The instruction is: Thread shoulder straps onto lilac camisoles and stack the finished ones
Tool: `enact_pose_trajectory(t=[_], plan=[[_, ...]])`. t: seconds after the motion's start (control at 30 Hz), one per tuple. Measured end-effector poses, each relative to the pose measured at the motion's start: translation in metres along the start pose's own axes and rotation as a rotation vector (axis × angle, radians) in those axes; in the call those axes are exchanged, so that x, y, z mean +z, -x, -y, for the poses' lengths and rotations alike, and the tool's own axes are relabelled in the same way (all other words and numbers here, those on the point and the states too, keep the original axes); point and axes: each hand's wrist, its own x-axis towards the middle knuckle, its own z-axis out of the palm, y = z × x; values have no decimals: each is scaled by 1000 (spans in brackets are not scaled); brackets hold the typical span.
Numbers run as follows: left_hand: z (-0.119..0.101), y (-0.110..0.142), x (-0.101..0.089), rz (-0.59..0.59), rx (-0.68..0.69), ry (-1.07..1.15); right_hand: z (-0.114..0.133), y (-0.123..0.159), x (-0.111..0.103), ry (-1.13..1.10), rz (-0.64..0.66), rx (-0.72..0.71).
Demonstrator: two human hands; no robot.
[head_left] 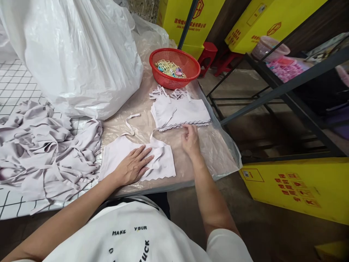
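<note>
My left hand (133, 164) lies flat, fingers stretched, on a pale lilac strappy top (114, 154) spread on the plastic-covered table. The top has a scalloped lower edge, and one thin strap curls away from it. Part of its right side is folded into loose creases beside my fingers. My right hand (191, 140) has its fingers loosely bent, with the index fingertip at the scalloped edge of a stack of matching tops (182, 111). No cloth shows between those fingers. The straps of the stacked tops bunch at the far side.
A red plastic basket (174, 84) with small pale-yellow pieces stands behind the stack. At left are a heap of lilac garments (51, 153) and a large white plastic bag (89, 62). A dark metal rack (283, 87) and yellow boxes (297, 189) flank the table's right side.
</note>
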Motion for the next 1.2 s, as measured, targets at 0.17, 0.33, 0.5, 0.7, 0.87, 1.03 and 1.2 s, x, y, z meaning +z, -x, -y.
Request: enact_pose_trajectory(t=[0.17, 0.33, 0.5, 0.7, 0.87, 1.03, 1.2], plan=[[-2, -3, 2, -9, -43, 0, 37, 29, 4, -1, 347, -403], [4, 10, -1, -70, -104, 43, 43, 88, -6, 111, 282, -471], [24, 67, -12, -123, -181, 9, 28, 128, -42, 185, 401, -493], [32, 110, -13, -132, -288, -85, 37, 130, -52, 220, 415, -457], [27, 117, -11, -184, -358, -120, 29, 126, -43, 108, 429, -358], [25, 122, -18, -267, -430, -118, 23, 93, -43, 43, 287, -247], [13, 90, -34, -369, -430, -75, 81, 23, 14, 153, 341, -550]])
